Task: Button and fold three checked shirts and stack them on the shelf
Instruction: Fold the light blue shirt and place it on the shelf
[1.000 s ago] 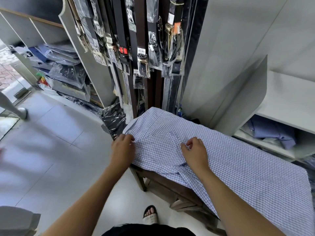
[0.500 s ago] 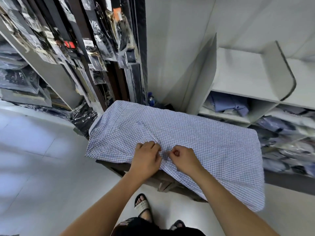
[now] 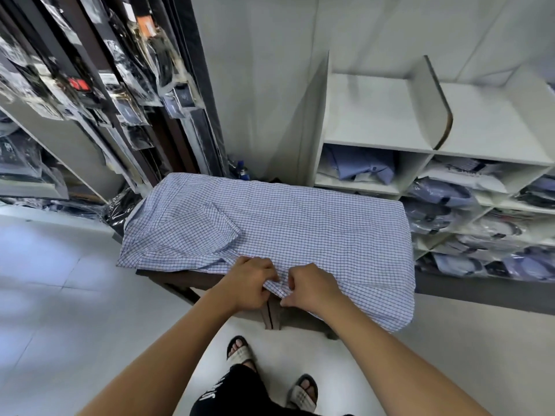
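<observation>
A blue-and-white checked shirt (image 3: pixel 300 223) lies spread flat over a dark wooden table (image 3: pixel 192 285), its collar end to the left and its hem hanging over the right edge. At the shirt's near edge my left hand (image 3: pixel 250 282) and my right hand (image 3: pixel 310 285) sit close together, each pinching the front placket fabric between curled fingers and thumb. The button itself is hidden under my fingers. White shelves (image 3: pixel 375 115) stand behind the table to the right.
The shelf cubbies hold folded blue shirts (image 3: pixel 360 165) and bagged shirts (image 3: pixel 444 202). Packaged belts (image 3: pixel 144 85) hang on the wall at left, beside another shelf unit. My sandalled feet (image 3: pixel 240 352) stand on pale floor tiles in front of the table.
Both hands moved from the collar area rightward along the near edge and came together on the placket. The view swung right, bringing the shelves into sight.
</observation>
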